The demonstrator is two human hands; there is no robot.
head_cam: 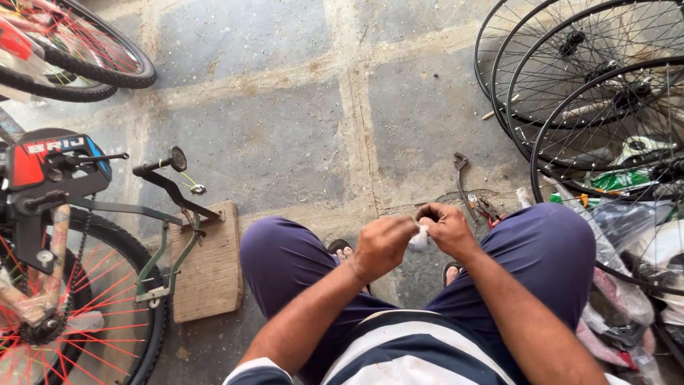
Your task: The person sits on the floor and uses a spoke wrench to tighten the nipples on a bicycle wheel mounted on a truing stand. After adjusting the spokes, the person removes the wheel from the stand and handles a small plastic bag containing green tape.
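White and small, a wad of something (419, 239) sits pinched between my two hands, just above the gap between my knees; I cannot tell whether it is cloth, tape or a small part. My left hand (382, 244) closes on it from its left, fingers curled over the top, and my right hand (447, 228) closes on it from the other side, thumb and fingers bent around it, so both hands meet on it and neither is nearer. It is too hidden for me to read any long axis. Beyond my right hand, a little farther out on the stone floor (285, 135), lie a dark curved tool (462, 178) and red-handled pliers (489, 211), apart from my fingers.
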